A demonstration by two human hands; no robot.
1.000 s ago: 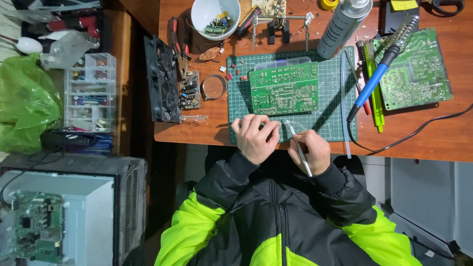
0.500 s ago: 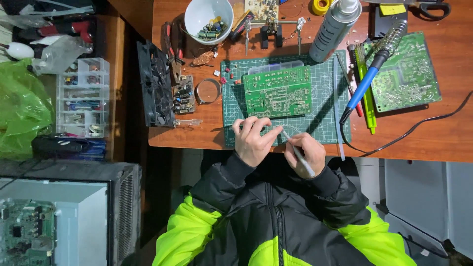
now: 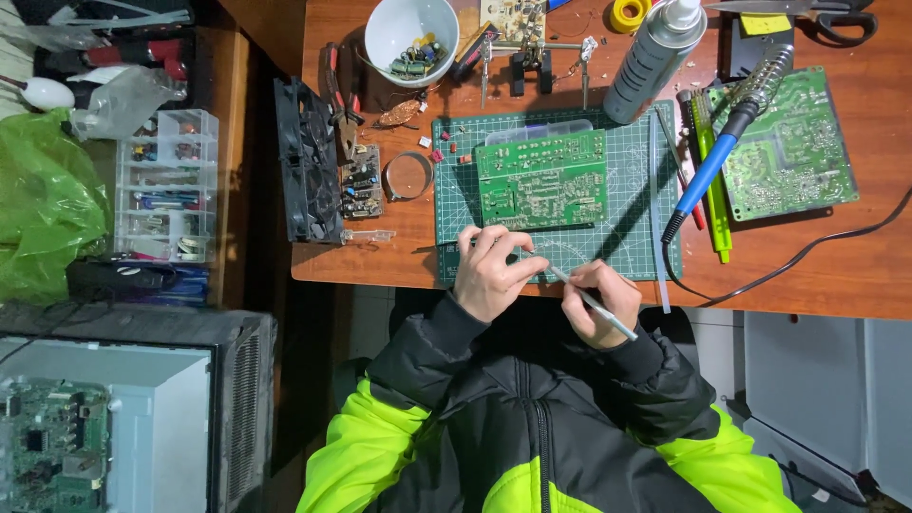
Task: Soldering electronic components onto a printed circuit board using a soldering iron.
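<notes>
Far left there's a crumpled green plastic bag point(image 3: 43, 209) and a clear parts drawer box point(image 3: 166, 185), parked off the bench. On the cutting mat point(image 3: 627, 237) a green circuit board point(image 3: 541, 179) lies flat. At the near edge, the left hand point(image 3: 489, 271) pinches something too small to see, and the right hand point(image 3: 600, 302) is wrapped around slim silver tweezers point(image 3: 591, 301). Further right, a grey spray can point(image 3: 655, 57) stands upright with an unreadable label.

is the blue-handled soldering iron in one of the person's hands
No, the blue-handled soldering iron lies on the wooden desk apart from both hands; the right hand holds a thin silver tool.
</notes>
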